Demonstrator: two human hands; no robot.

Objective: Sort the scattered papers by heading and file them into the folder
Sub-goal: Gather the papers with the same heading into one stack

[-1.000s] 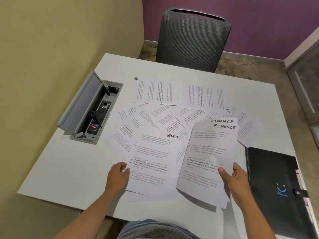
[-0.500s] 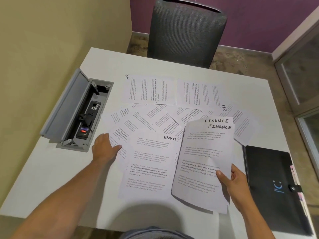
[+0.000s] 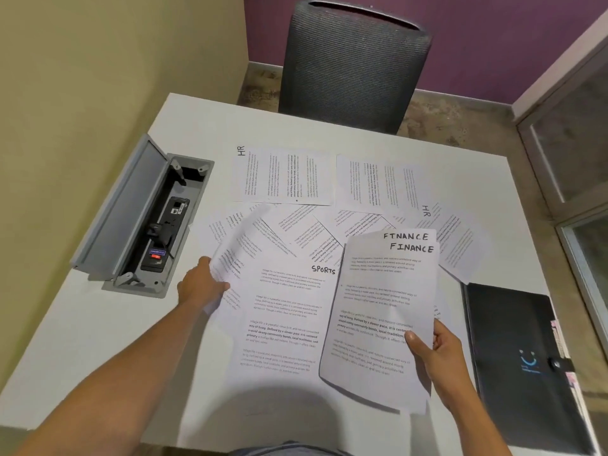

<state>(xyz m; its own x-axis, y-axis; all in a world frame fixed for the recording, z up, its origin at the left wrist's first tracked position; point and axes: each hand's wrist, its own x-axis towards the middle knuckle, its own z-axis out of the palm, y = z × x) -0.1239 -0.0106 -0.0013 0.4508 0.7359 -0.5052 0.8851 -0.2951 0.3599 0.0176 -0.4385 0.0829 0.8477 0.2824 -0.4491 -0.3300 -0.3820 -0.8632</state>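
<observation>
My right hand (image 3: 439, 353) grips the FINANCE stack (image 3: 381, 311) at its right edge, thumb on the top sheet, fingers curled behind; the stack is raised off the table (image 3: 98, 340) and tilted, two FINANCE headings showing at its far right corner, one sheet offset behind the other. My left hand (image 3: 200, 286) pinches the left edge of a loose sheet (image 3: 230, 255) and lifts it, so that the sheet curls upward; its heading is not readable. The SPORTS sheet (image 3: 283, 317) lies flat in the near centre, just left of the FINANCE stack and partly under its left edge. Further sheets fan out beyond it, overlapping one another; two HR sheets (image 3: 283, 176) lie side by side at the far side, turned sideways. The folder (image 3: 513, 357), black and closed, lies at the near right of the table, just beside the held stack and apart from it. An open cable box (image 3: 154, 222) is set into the table at the left; a grey chair (image 3: 355, 67) stands at the far edge.
</observation>
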